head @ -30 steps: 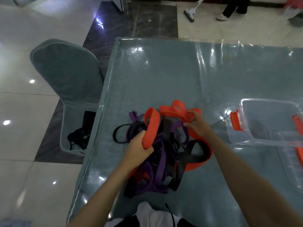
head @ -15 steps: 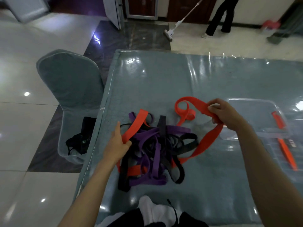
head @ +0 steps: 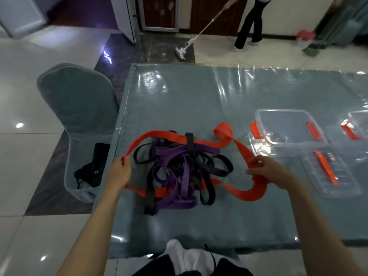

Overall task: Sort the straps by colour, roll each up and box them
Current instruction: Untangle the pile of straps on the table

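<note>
**Both hands on one orange strap, the tangle between them**

A long flat orange strap (head: 211, 143) is held at two places. The left hand (head: 119, 172) pinches it near the table's left edge, fingers curled over the band where it folds back on itself. The right hand (head: 266, 170) pinches another stretch of it right of the heap, thumb and fingers closed on the band. From the left hand one run of the strap arches up and across the far side of the heap, makes a small loop towards the box, and comes down to the right hand. A second run lies flat along the near side, passing under the heap and curling up to the right hand.

The heap is a tangle of purple straps (head: 179, 166) and black straps (head: 217, 166), lying on the grey-green table under a glossy clear cover (head: 199, 100), nearer its left edge than its right. One black strap crosses over the orange one at the far side of the tangle.

Right of the heap, apart from it, stands an open clear plastic box with orange latches (head: 288, 128). Its clear lid with orange clips (head: 330, 172) lies flat just in front of it. Another clear container (head: 356, 124) shows at the right edge.

Off the left edge stands a chair in a grey-green cover (head: 75, 104) with a black bag (head: 93, 166) on its seat. Beyond the far edge a person (head: 249, 22) pushes a white mop (head: 189, 44) over the floor.
</note>
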Action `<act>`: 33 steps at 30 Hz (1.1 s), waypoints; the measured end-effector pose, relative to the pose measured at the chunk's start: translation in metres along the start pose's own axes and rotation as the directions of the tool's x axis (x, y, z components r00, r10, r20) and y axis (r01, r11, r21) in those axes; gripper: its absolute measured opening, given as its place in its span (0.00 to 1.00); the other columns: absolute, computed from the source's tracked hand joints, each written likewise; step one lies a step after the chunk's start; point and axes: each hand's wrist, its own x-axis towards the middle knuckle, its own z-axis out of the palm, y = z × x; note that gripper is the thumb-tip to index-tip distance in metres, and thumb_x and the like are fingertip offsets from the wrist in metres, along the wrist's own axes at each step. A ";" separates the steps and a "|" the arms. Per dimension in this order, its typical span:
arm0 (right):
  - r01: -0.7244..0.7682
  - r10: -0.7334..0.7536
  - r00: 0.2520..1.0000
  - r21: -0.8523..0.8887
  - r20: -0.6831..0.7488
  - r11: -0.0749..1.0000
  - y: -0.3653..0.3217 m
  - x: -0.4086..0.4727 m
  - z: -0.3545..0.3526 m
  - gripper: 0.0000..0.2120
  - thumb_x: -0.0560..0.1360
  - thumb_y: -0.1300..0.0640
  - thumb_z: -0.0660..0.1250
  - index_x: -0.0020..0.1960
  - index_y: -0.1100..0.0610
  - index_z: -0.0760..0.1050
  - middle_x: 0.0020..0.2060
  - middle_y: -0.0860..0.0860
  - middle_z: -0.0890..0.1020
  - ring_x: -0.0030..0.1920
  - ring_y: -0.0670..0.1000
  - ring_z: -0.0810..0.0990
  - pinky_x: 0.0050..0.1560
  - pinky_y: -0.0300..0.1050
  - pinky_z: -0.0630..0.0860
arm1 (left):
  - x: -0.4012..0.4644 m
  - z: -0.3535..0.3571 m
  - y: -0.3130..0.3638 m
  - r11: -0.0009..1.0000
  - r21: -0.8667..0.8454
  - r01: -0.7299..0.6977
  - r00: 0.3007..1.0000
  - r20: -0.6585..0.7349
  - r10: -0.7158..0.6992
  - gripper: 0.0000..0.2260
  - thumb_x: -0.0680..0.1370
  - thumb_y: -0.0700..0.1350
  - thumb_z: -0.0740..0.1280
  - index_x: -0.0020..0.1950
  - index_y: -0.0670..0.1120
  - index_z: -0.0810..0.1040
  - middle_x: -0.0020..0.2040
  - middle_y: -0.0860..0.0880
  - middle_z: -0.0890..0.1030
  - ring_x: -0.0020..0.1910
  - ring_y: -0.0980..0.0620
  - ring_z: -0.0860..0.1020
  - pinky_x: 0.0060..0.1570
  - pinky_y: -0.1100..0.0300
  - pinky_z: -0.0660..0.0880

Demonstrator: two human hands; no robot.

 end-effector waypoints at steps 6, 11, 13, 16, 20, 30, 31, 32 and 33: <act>0.016 -0.029 0.992 -0.104 -0.125 0.994 0.036 -0.001 0.027 0.28 0.72 0.73 0.72 0.67 0.56 0.69 0.41 0.63 0.84 0.34 0.59 0.83 0.36 0.53 0.83 | -0.007 0.015 -0.028 0.994 0.096 0.055 0.998 0.014 -0.057 0.12 0.84 0.46 0.66 0.64 0.40 0.76 0.55 0.38 0.81 0.59 0.35 0.80 0.56 0.47 0.75; 0.073 -0.102 0.987 -0.224 -0.123 0.972 0.049 0.002 0.042 0.31 0.75 0.69 0.74 0.76 0.63 0.69 0.64 0.65 0.76 0.59 0.59 0.78 0.67 0.59 0.74 | -0.014 0.031 -0.027 0.989 0.135 0.065 0.998 0.017 -0.067 0.31 0.82 0.45 0.68 0.83 0.43 0.61 0.76 0.33 0.70 0.73 0.32 0.71 0.71 0.39 0.70; 0.101 -0.148 0.981 -0.327 -0.123 0.940 0.050 0.004 0.045 0.29 0.75 0.67 0.75 0.74 0.62 0.72 0.73 0.67 0.70 0.72 0.64 0.72 0.74 0.54 0.68 | -0.018 0.037 -0.019 0.984 0.175 0.036 0.999 0.028 -0.041 0.34 0.82 0.45 0.69 0.85 0.45 0.57 0.79 0.35 0.65 0.77 0.33 0.66 0.73 0.39 0.66; 0.099 -0.169 0.975 -0.403 -0.142 0.910 0.043 0.005 0.049 0.26 0.75 0.64 0.75 0.72 0.60 0.76 0.78 0.69 0.61 0.82 0.64 0.58 0.77 0.51 0.62 | -0.021 0.049 -0.001 0.968 0.227 -0.109 0.994 0.058 0.098 0.33 0.81 0.43 0.69 0.84 0.44 0.60 0.80 0.35 0.64 0.78 0.33 0.63 0.76 0.39 0.64; 0.218 -0.313 0.939 -0.455 -0.145 0.863 0.023 0.013 0.062 0.18 0.72 0.69 0.75 0.62 0.67 0.81 0.66 0.69 0.76 0.70 0.67 0.74 0.69 0.53 0.68 | -0.026 0.072 0.038 0.865 0.234 -0.444 0.895 0.068 0.441 0.24 0.82 0.43 0.68 0.79 0.42 0.71 0.79 0.38 0.68 0.80 0.37 0.64 0.79 0.42 0.63; 0.466 -0.496 0.868 -0.402 0.033 0.788 -0.036 0.078 0.095 0.22 0.74 0.66 0.73 0.68 0.62 0.78 0.65 0.59 0.79 0.67 0.60 0.76 0.72 0.47 0.67 | 0.023 0.143 0.097 0.629 0.531 -0.567 0.796 0.551 0.252 0.53 0.70 0.78 0.66 0.85 0.61 0.41 0.87 0.49 0.44 0.85 0.42 0.41 0.75 0.29 0.31; 0.477 -0.495 0.866 -0.407 0.068 0.778 -0.041 0.086 0.096 0.23 0.75 0.63 0.75 0.69 0.61 0.77 0.66 0.58 0.78 0.69 0.60 0.75 0.73 0.47 0.66 | 0.027 0.143 0.092 0.603 0.551 -0.577 0.792 0.557 0.250 0.51 0.71 0.76 0.67 0.85 0.63 0.42 0.87 0.49 0.46 0.86 0.42 0.43 0.75 0.29 0.33; 0.490 -0.486 0.865 -0.418 0.124 0.765 -0.044 0.094 0.098 0.25 0.75 0.58 0.76 0.71 0.59 0.76 0.68 0.57 0.77 0.71 0.60 0.73 0.74 0.49 0.66 | 0.031 0.144 0.087 0.588 0.559 -0.584 0.793 0.549 0.266 0.49 0.73 0.74 0.67 0.85 0.65 0.43 0.87 0.50 0.48 0.86 0.43 0.45 0.77 0.28 0.35; 0.499 -0.464 0.865 -0.439 0.192 0.747 -0.047 0.100 0.099 0.30 0.74 0.52 0.78 0.73 0.57 0.75 0.71 0.56 0.75 0.74 0.59 0.70 0.76 0.52 0.65 | 0.034 0.144 0.083 0.588 0.556 -0.587 0.797 0.526 0.298 0.46 0.74 0.73 0.67 0.85 0.66 0.45 0.87 0.50 0.52 0.86 0.44 0.48 0.78 0.28 0.39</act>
